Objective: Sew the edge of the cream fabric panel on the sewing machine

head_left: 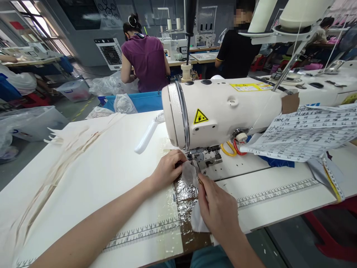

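Sewing machine [223, 111], white, right half of the frame, its metal foot parts [206, 156] low at centre. White cloth [189, 174], one small thin piece, centre of the frame, just below those parts; a further white flap [198, 220] below it, partly under the right hand, join between the two not visible. Left hand [168, 167], centre: fingers curled, nearly closed, thumb and forefinger pinching the cloth's upper left edge. Right hand [219, 199], lower centre: fingers mostly closed, tips gathered on the cloth's right edge; whether a small tool is held too, cannot tell. Also: scissors [229, 149], right of centre; paper sheet [301, 130], far right. Step in hand, as judged: positioning cloth at the foot. Next move, as judged: calls for edges kept flat and aligned, fingertips clear of the needle area.
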`<state>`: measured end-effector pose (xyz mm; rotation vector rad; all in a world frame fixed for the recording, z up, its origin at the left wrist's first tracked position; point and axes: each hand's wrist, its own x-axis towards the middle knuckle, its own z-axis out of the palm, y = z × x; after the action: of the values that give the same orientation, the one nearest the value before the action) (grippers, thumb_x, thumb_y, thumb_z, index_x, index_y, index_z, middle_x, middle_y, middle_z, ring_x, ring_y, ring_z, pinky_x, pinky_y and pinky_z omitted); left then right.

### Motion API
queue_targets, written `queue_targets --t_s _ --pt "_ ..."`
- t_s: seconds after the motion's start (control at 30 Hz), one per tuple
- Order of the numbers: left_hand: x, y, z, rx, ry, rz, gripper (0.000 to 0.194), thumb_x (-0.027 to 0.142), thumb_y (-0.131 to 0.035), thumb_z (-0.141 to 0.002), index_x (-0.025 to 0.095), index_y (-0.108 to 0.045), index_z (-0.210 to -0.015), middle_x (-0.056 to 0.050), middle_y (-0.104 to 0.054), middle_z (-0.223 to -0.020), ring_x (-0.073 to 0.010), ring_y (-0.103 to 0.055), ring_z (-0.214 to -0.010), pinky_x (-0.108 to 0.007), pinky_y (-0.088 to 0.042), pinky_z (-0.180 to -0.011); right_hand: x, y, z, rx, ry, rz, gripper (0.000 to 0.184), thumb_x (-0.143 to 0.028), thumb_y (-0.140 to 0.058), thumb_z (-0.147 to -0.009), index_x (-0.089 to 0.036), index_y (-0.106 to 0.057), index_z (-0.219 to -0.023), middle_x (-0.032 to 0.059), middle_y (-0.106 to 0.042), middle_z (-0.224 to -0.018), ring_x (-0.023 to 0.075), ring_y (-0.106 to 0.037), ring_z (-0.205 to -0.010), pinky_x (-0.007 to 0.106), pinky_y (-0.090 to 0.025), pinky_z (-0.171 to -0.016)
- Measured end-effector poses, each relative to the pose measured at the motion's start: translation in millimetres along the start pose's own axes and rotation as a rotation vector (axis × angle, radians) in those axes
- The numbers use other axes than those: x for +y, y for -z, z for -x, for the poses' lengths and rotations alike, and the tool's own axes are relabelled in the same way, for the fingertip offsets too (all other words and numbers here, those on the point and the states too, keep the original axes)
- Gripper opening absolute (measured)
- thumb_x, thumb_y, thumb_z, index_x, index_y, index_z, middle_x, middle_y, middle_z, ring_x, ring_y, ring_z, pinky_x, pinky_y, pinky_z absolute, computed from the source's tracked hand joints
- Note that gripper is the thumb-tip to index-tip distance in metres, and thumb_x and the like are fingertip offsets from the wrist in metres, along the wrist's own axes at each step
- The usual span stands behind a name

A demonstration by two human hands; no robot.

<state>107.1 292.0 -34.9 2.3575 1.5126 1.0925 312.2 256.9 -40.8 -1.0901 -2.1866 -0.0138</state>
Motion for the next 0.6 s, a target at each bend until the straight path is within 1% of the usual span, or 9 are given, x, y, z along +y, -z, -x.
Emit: queue_targets --t_s 0.07,0.13,0.27,0.4,0.47,0.6 --pt "0.5 0.9 -0.3 0.000 0.017 0.029 0.016 0.021 -0.053 -0.096 0.018 -0.054 -0.080 0.000 -0.060 -0.079 -0.0137 -0.058 -0.074 -0.025 -0.047 -0.063 0.1 -0.3 0.1 0.007 -0.006 0.006 0.033 -0.018 -0.038 -0.100 -0.011 -0.067 -0.113 0.0062 -0.078 -0.090 0.0166 -0.072 -0.066 0.027 -0.045 -0.051" --pt "1.2 1.0 -0.4 0.015 0.000 0.027 0.015 0.019 -0.053 -0.095 0.018 -0.053 -0.080 0.000 -0.059 -0.078 -0.0132 -0.057 -0.073 -0.024 -0.046 -0.062 0.1 -0.6 -0.1 0.008 -0.008 0.010 0.033 -0.018 -0.037 -0.100 -0.011 -0.067 -0.113 0.0056 -0.079 -0.090 0.0166 -0.072 -0.065 0.027 -0.045 -0.051" --pt "2.7 -0.6 0.4 0.061 -0.060 -0.034 0.012 0.015 -0.052 -0.094 0.018 -0.053 -0.083 0.000 -0.057 -0.078 -0.0127 -0.056 -0.072 -0.023 -0.045 -0.061 -0.2 -1.3 -0.3 0.012 -0.010 0.005 0.033 -0.017 -0.038 -0.099 -0.010 -0.067 -0.113 0.0051 -0.079 -0.092 0.0165 -0.073 -0.067 0.027 -0.046 -0.052" --pt "2.9 -2.8 1.8 0.106 -0.137 -0.122 0.010 0.010 -0.049 -0.093 0.018 -0.052 -0.087 -0.002 -0.058 -0.081 -0.0141 -0.056 -0.075 -0.023 -0.046 -0.060 -0.4 -1.5 0.7 0.004 -0.019 0.004 0.032 -0.017 -0.039 -0.099 -0.011 -0.068 -0.113 0.0051 -0.079 -0.092 0.0170 -0.073 -0.068 0.028 -0.047 -0.052" --pt "2.1 -3.6 2.2 0.104 -0.158 -0.151 0.011 0.008 -0.048 -0.092 0.018 -0.052 -0.089 -0.003 -0.060 -0.084 -0.0150 -0.057 -0.076 -0.024 -0.047 -0.060 -0.6 -1.2 0.8 0.000 -0.021 0.010 0.032 -0.017 -0.039 -0.099 -0.011 -0.068 -0.112 0.0049 -0.079 -0.091 0.0170 -0.073 -0.068 0.028 -0.047 -0.052" --pt "0.1 -2.9 2.0 0.053 -0.243 -0.183 0.010 0.012 -0.047 -0.096 0.017 -0.055 -0.093 -0.006 -0.063 -0.089 -0.0169 -0.057 -0.079 -0.029 -0.052 -0.067 -1.8 -1.6 -1.1 -0.023 -0.013 0.029 0.034 -0.018 -0.037 -0.101 -0.011 -0.068 -0.113 0.0051 -0.079 -0.091 0.0164 -0.074 -0.068 0.026 -0.047 -0.051"
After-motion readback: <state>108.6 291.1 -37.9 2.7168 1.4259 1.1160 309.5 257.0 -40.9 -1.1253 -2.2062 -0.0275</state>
